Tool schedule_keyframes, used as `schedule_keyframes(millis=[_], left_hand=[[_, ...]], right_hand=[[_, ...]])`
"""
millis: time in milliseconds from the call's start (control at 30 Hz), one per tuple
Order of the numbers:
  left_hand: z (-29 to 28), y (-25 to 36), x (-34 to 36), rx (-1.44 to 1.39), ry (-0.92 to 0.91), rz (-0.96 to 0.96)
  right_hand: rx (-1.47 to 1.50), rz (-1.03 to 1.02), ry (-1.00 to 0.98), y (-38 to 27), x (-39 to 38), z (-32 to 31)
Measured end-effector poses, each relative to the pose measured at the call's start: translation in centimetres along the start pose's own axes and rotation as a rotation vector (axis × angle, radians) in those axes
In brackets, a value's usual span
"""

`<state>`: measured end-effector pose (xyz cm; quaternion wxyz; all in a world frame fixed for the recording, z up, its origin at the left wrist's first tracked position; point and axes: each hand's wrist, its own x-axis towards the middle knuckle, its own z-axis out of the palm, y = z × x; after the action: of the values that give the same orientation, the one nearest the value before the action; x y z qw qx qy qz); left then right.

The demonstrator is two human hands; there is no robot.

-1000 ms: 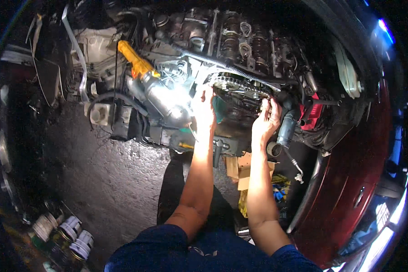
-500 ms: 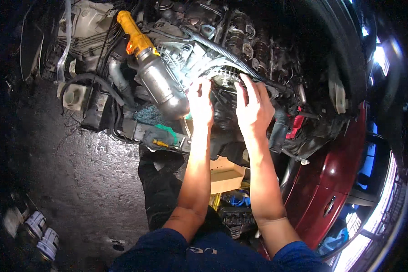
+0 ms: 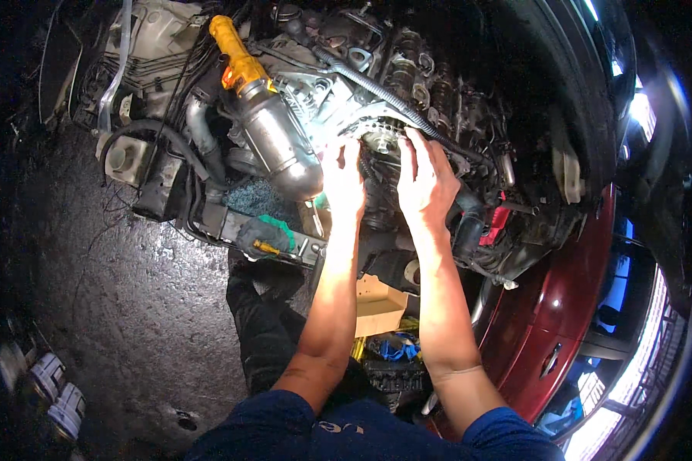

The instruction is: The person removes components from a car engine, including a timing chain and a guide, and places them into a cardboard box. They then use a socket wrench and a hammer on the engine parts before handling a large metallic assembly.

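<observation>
A toothed sprocket with a chain (image 3: 382, 135) sits at the front of the opened engine, brightly lit. My left hand (image 3: 343, 180) is at its left side with fingers bent and bunched. Glare washes out those fingertips, and anything between them is hidden. My right hand (image 3: 429, 184) reaches to the sprocket's right side. Its fingers are long and slightly apart, their tips at the chain's edge; I cannot tell how firmly they touch. Left of my left hand lies a work lamp with a yellow handle and silver head (image 3: 277, 146), resting across the engine bay.
A ribbed hose (image 3: 377, 88) crosses above the sprocket. On the front crossmember lie a green-edged cloth (image 3: 273, 230) and a yellow-handled tool (image 3: 266, 247). Below my forearms is an open cardboard box (image 3: 378, 307). A dark red car panel (image 3: 561, 300) stands right; white cans (image 3: 65, 411) stand lower left.
The whole view has shifted slightly. Both hands stay at the sprocket's sides with almost the same finger shape; the right hand has drawn very slightly leftward.
</observation>
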<state>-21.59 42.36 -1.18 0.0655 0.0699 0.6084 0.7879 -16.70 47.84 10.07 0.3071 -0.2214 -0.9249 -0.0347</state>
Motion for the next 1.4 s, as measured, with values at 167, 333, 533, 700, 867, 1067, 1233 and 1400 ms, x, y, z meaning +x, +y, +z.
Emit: schedule_keyframes(millis=[167,333,533,700,867,1067,1233,1400], left_hand=[[0.3,0.1,0.2,0.079,0.016,-0.009],[0.7,0.3,0.2,-0.019,0.054,-0.076],[0.3,1.1,0.1,-0.176,0.032,-0.224],[0.3,0.5,0.6,-0.019,0.018,-0.151],[0.3,-0.3,0.6,-0.090,0.046,-0.169],[-0.4,0.0,0.9,-0.121,0.041,-0.224],[-1.2,0.2,1.5,0.042,-0.039,-0.171],[-1.7,0.8,1.8,0.000,-0.160,-0.227]], right_hand=[[-0.006,-0.020,-0.003,0.0,0.2,0.0],[0.012,-0.064,0.026,0.7,0.3,0.3],[-0.008,-0.066,-0.006,0.7,0.4,-0.1],[-0.019,-0.104,0.037,0.9,0.3,0.1],[-0.039,-0.084,-0.012,0.6,0.3,-0.1],[0.275,0.348,0.012,-2.0,-1.3,-1.4],[1.332,1.270,-0.226,-2.4,-3.5,-0.1],[1.806,1.360,-0.143,-1.8,-3.6,1.5]])
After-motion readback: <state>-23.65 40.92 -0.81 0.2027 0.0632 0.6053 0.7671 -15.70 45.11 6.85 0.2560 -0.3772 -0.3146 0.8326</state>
